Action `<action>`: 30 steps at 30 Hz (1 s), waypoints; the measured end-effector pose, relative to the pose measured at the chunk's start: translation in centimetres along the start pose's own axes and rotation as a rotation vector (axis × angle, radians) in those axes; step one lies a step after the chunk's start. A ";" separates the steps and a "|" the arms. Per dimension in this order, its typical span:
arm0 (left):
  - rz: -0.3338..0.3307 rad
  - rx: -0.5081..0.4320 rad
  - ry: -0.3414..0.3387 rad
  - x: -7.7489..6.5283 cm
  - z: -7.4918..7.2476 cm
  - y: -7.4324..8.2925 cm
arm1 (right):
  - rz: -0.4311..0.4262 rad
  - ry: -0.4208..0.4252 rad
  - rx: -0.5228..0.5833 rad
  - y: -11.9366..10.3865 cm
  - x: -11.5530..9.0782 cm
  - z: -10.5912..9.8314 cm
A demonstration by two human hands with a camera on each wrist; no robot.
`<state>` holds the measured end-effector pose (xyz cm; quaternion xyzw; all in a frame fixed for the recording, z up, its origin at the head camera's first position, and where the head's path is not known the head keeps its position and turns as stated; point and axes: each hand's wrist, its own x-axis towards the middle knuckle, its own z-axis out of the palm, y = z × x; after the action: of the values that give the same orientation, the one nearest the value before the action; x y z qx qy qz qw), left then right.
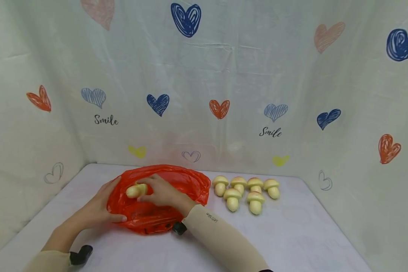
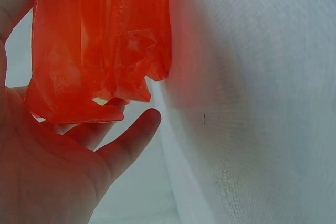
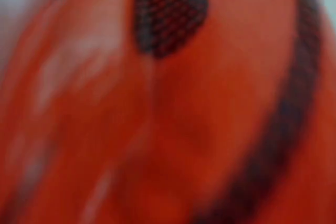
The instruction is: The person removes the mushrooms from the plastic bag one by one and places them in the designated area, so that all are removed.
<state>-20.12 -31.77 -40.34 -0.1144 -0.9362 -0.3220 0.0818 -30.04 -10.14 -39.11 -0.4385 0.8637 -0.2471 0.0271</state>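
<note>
A red plastic bag (image 1: 193, 185) lies spread open on the white table. My left hand (image 1: 100, 207) rests against the bag's left side with fingers apart; in the left wrist view, the palm and spread fingers of that hand (image 2: 58, 166) are beside the hanging red plastic (image 2: 100, 40). Over the bag's mouth, my right hand (image 1: 161, 192) pinches a pale yellow toy mushroom (image 1: 133, 191) by its cap, stem pointing left. Blurred red plastic (image 3: 220, 103) with dark printed marks fills the right wrist view, which hides that hand.
Right of the bag, several more toy mushrooms (image 1: 232, 203) stand in two loose rows on the table (image 1: 292, 234). A pale curtain (image 1: 244, 83) printed with hearts hangs behind and at both sides.
</note>
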 end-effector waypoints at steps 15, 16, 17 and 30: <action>0.016 0.020 0.004 -0.1 0.1 0.0 | 0.111 -0.093 0.016 -0.3 1.4 1.7; 0.016 0.015 0.003 -0.1 0.1 0.1 | 0.105 -0.097 0.018 -0.3 1.5 1.8; 0.019 0.012 0.004 -0.1 0.1 0.1 | 0.096 -0.096 0.021 -0.3 1.5 1.8; -0.006 0.020 0.001 -0.1 0.2 -0.2 | 0.027 -0.055 -0.004 -0.2 1.6 2.2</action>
<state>-20.12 -31.84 -40.65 -0.1105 -0.9397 -0.3131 0.0826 -30.30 -12.42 -40.69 -0.4333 0.8690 -0.2328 0.0534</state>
